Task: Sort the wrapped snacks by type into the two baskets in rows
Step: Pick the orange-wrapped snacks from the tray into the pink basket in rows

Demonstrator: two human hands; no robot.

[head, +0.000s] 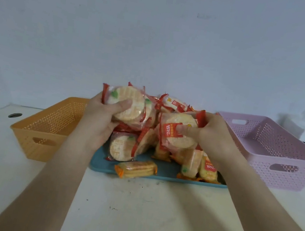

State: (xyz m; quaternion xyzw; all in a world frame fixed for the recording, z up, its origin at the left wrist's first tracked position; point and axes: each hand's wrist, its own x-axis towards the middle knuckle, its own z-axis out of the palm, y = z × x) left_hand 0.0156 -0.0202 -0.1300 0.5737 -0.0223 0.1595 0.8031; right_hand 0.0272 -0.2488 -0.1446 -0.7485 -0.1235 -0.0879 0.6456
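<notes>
A heap of wrapped snacks point(142, 144) lies on a blue tray point(164, 172) in the middle of the table. My left hand point(99, 118) grips a stack of round rice crackers in red-edged wrappers point(129, 105), lifted above the heap. A red-wrapped round cracker packet point(176, 137) is held in my right hand point(211, 135), thumb on its front. An orange-wrapped packet of thin crackers point(135, 169) lies at the tray's near edge. The orange basket point(43, 137) stands left of the tray and the pink basket point(286, 156) right of it; both look empty.
The white table point(131, 212) reaches toward me in front of the tray. A round cable hole point(15, 115) sits at the far left of the tabletop. A pale wall stands close behind the baskets.
</notes>
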